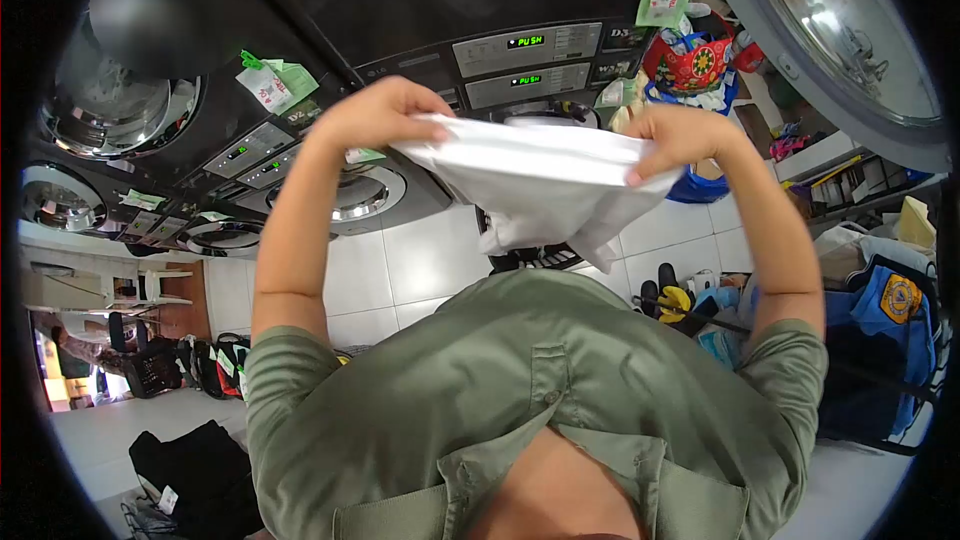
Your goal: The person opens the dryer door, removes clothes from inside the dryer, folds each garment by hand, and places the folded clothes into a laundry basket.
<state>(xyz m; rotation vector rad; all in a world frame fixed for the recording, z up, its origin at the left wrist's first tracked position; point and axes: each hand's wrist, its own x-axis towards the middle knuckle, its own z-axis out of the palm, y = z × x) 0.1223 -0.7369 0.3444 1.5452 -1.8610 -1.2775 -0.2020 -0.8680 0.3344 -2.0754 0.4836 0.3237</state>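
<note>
A white cloth (545,165), whose exact kind I cannot make out, hangs stretched between my two hands in front of my chest. My left hand (385,115) grips its upper left corner between thumb and fingers. At the upper right corner, my right hand (685,143) pinches the same cloth, thumb on the near side. The top edge is pulled fairly straight, and the lower part drops in loose folds. Below it, a black basket (550,257) shows in part; the cloth hides the rest.
Dark stacked laundry machines (410,25) stand ahead, with lit "PUSH" displays (526,41). A round door (850,40) hangs open at upper right. Filled bags (690,65) sit on the right, with blue clothing (895,340) below. Black clothing (195,480) lies at lower left.
</note>
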